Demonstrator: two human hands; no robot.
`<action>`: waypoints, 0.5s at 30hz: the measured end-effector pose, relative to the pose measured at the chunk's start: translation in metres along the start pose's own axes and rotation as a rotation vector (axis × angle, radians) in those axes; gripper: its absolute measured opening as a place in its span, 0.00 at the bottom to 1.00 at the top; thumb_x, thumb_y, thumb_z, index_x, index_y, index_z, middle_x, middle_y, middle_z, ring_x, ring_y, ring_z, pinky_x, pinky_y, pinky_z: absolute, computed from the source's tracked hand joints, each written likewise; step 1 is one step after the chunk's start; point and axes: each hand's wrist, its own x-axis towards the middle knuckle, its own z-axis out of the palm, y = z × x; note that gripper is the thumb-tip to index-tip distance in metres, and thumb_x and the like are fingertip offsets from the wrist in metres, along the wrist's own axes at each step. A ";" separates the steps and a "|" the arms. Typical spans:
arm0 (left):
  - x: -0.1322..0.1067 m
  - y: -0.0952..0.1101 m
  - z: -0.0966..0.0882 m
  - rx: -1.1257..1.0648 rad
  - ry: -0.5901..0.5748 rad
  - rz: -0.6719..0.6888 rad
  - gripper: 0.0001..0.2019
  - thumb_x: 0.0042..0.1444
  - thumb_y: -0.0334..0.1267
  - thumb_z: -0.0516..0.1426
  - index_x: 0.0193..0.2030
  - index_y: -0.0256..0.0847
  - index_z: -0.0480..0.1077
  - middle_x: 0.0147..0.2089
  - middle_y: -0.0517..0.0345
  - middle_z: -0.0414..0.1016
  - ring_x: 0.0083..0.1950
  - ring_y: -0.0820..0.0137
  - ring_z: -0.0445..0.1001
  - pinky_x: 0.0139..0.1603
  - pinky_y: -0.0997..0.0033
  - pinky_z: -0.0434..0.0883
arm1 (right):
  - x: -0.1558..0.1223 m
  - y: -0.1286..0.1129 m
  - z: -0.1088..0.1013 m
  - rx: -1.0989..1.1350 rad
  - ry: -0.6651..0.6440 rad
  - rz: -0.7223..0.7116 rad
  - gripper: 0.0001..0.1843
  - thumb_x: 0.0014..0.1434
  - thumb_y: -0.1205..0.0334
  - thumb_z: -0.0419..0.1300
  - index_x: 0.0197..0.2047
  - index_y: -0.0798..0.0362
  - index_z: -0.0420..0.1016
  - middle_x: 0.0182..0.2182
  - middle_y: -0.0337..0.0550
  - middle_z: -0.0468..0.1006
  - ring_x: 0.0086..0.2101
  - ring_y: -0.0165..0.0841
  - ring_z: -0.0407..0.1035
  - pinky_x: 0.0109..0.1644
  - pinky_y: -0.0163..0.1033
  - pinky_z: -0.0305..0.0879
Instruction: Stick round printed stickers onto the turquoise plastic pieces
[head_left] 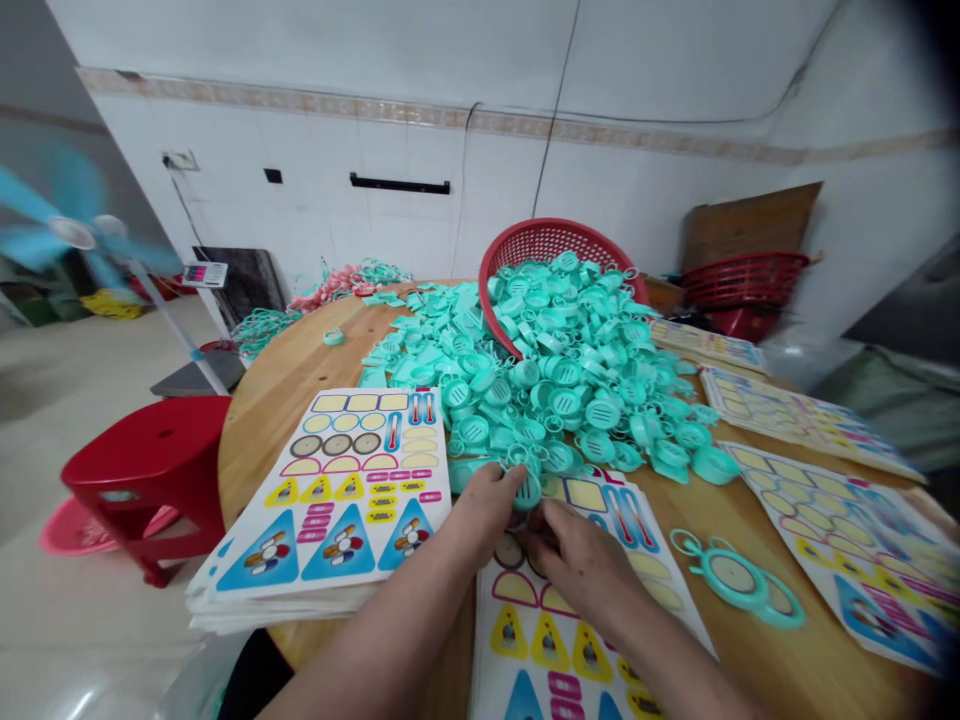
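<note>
My left hand (484, 505) is closed on a teal round plastic case (528, 488) with a small ring on top, shaped like a toy stopwatch. Just below it, the fingers of my right hand (577, 555) are pinched together close to the case's lower edge; what they hold, if anything, is hidden. Both hands are over a printed sticker sheet (517, 592) with round, half-round and triangular stickers. To the right lie two teal cases (731, 572), overlapping, with beige discs on their faces. A large heap of similar teal cases (566, 400) lies just beyond my hands.
A tipped red basket (514, 238) spills teal pieces onto the round wooden table (289, 365). A sticker stack (345, 480) lies left, more sheets (847, 540) right. A red stool (150, 440), a scale (205, 275) and a spinning fan (73, 233) stand left.
</note>
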 end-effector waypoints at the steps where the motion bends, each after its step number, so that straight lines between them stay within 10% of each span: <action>1: -0.001 0.001 0.000 -0.003 0.001 0.000 0.14 0.43 0.48 0.62 0.25 0.40 0.66 0.25 0.61 0.67 0.30 0.70 0.68 0.33 0.70 0.67 | 0.001 -0.001 0.000 0.009 0.009 0.004 0.02 0.56 0.64 0.54 0.33 0.51 0.68 0.32 0.41 0.75 0.34 0.35 0.68 0.34 0.36 0.54; 15: -0.005 0.005 -0.004 -0.104 -0.092 -0.016 0.19 0.38 0.52 0.65 0.27 0.39 0.68 0.27 0.58 0.70 0.32 0.69 0.71 0.35 0.69 0.70 | -0.020 -0.010 -0.021 0.417 0.002 0.078 0.08 0.52 0.58 0.58 0.27 0.51 0.62 0.22 0.31 0.63 0.24 0.26 0.59 0.27 0.30 0.55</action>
